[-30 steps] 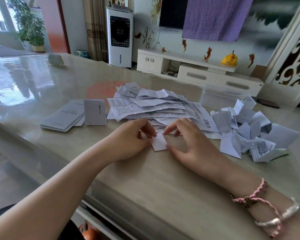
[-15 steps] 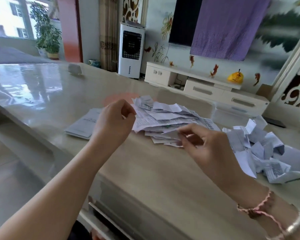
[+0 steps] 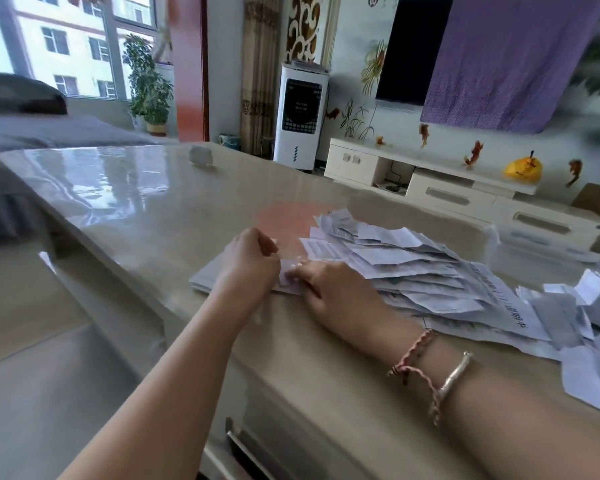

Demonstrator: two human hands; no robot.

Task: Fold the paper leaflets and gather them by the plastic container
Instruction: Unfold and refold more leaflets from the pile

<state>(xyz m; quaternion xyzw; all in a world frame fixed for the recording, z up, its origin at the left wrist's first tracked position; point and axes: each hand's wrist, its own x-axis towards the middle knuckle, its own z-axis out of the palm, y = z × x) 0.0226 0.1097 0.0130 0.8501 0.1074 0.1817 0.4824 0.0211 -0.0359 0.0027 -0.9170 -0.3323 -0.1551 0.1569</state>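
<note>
Both hands, left [image 3: 248, 263] and right [image 3: 329, 285], pinch a folded leaflet [image 3: 289, 279] beside the unfolded pile [image 3: 406, 268]. Next, probably, it joins the stack [image 3: 205, 279].

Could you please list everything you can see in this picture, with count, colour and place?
Unfolded leaflets: one heap, white, table centre.
Folded leaflets: one loose heap, white, right edge.
Flat leaflet stack: one, white, under the hands.
Plastic container: one, clear, behind the heaps.
Table: one, glossy beige.
Air cooler: one, white, by the curtain.
TV cabinet: one, cream, at the wall.
Purple cloth: one, over the television.
Left hand: on the stack.
Right hand: pinching a small paper, bracelets on its wrist.
</note>
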